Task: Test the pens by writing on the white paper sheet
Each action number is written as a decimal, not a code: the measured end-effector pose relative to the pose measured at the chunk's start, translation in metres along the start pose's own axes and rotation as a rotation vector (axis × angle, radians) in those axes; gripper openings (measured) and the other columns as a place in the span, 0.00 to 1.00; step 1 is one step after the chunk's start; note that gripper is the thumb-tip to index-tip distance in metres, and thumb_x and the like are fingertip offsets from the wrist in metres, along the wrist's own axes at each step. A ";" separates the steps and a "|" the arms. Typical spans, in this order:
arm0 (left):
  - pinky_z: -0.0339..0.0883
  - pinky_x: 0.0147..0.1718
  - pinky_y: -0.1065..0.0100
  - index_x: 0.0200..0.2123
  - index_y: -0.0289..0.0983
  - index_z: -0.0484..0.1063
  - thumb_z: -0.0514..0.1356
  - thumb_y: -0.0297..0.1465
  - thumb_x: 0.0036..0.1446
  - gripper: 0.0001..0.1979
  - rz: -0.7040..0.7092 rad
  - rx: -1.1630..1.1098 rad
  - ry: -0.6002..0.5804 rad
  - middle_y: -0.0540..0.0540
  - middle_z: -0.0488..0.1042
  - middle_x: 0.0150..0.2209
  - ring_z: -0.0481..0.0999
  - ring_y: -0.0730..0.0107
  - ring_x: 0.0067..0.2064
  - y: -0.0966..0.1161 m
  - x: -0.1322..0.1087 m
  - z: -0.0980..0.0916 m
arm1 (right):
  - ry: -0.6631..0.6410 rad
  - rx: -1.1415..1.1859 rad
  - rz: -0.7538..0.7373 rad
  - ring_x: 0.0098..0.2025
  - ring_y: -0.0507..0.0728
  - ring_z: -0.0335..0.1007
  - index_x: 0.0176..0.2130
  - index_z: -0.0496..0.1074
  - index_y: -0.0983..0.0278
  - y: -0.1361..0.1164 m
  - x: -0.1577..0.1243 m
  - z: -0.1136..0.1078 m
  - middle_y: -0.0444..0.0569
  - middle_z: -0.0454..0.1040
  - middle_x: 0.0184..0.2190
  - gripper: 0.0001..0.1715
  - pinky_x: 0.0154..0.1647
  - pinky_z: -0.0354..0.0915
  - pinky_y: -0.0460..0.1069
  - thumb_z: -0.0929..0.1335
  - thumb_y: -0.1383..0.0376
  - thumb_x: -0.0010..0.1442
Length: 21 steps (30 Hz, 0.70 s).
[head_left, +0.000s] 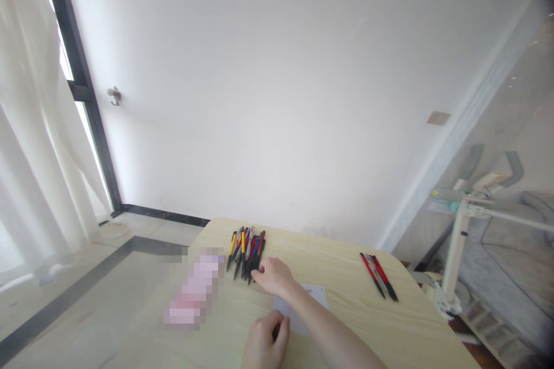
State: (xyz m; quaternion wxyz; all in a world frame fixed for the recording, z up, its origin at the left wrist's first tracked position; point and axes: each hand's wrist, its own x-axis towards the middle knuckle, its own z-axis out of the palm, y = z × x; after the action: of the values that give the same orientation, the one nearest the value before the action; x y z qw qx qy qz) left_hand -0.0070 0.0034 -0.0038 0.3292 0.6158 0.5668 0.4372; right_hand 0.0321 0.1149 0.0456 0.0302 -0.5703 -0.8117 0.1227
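Note:
My right hand [274, 275] reaches across to the lower right of a loose pile of pens [243, 251]. Its fingers are closed together right by the pens' dark tips; whether a pen is between them I cannot tell. Yellow, red, blue, grey and black barrels show in the pile. Nearer to me, my left hand [266, 339] is curled, thumb against finger, at the left edge of a pale sheet [318, 295]. Anything inside it is hidden. My right forearm passes over the sheet and covers part of it. Further right lie several red and grey pens [378, 277], side by side.
All this lies on a light wooden table [346, 323] with rounded corners, close to a white wall [277, 98]. A blurred-out pink patch [194, 288] is at the table's left. On the right stands a white metal frame [453, 259]; a curtain [38, 127] hangs at left.

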 end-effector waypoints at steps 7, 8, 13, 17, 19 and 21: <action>0.55 0.23 0.73 0.19 0.37 0.64 0.48 0.38 0.56 0.18 -0.020 -0.035 -0.008 0.52 0.63 0.17 0.64 0.72 0.22 0.002 0.001 -0.002 | 0.001 -0.002 0.029 0.33 0.59 0.73 0.30 0.76 0.62 -0.005 0.001 0.001 0.51 0.78 0.30 0.17 0.29 0.62 0.46 0.61 0.57 0.54; 0.55 0.23 0.73 0.19 0.37 0.63 0.48 0.38 0.56 0.18 -0.021 -0.032 -0.010 0.52 0.63 0.17 0.64 0.72 0.22 0.002 0.001 -0.002 | 0.002 -0.002 0.033 0.34 0.59 0.73 0.30 0.76 0.62 -0.005 0.001 0.002 0.51 0.78 0.30 0.17 0.29 0.63 0.46 0.61 0.57 0.53; 0.55 0.23 0.73 0.18 0.36 0.63 0.47 0.37 0.56 0.18 -0.026 -0.023 -0.008 0.52 0.63 0.17 0.64 0.72 0.22 0.003 0.000 -0.004 | 0.011 -0.008 0.039 0.34 0.59 0.74 0.31 0.76 0.62 -0.006 0.002 0.005 0.51 0.78 0.31 0.15 0.29 0.63 0.46 0.61 0.62 0.52; 0.56 0.23 0.73 0.18 0.36 0.64 0.47 0.38 0.56 0.18 -0.014 -0.028 -0.012 0.51 0.64 0.17 0.65 0.71 0.23 0.004 0.000 -0.004 | 0.023 -0.029 0.051 0.35 0.61 0.73 0.31 0.75 0.63 -0.006 0.002 0.007 0.54 0.77 0.31 0.16 0.31 0.64 0.48 0.61 0.61 0.53; 0.55 0.23 0.73 0.19 0.37 0.63 0.47 0.39 0.56 0.18 -0.025 -0.045 -0.014 0.51 0.63 0.17 0.64 0.71 0.22 0.004 0.000 -0.004 | 0.028 -0.042 0.061 0.36 0.62 0.73 0.33 0.75 0.65 -0.007 0.003 0.008 0.56 0.77 0.33 0.17 0.32 0.65 0.50 0.60 0.60 0.53; 0.55 0.22 0.73 0.19 0.37 0.63 0.47 0.39 0.56 0.19 -0.038 -0.056 -0.018 0.52 0.62 0.17 0.64 0.71 0.22 0.004 0.000 -0.004 | 0.025 -0.050 0.070 0.37 0.63 0.73 0.34 0.75 0.66 -0.008 0.004 0.008 0.58 0.76 0.34 0.19 0.33 0.66 0.52 0.61 0.58 0.54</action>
State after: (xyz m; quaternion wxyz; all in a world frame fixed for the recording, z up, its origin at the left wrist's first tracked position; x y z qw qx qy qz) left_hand -0.0087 0.0025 0.0011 0.3598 0.5994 0.5630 0.4407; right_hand 0.0221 0.1145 0.0395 0.0218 -0.6002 -0.7937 0.0964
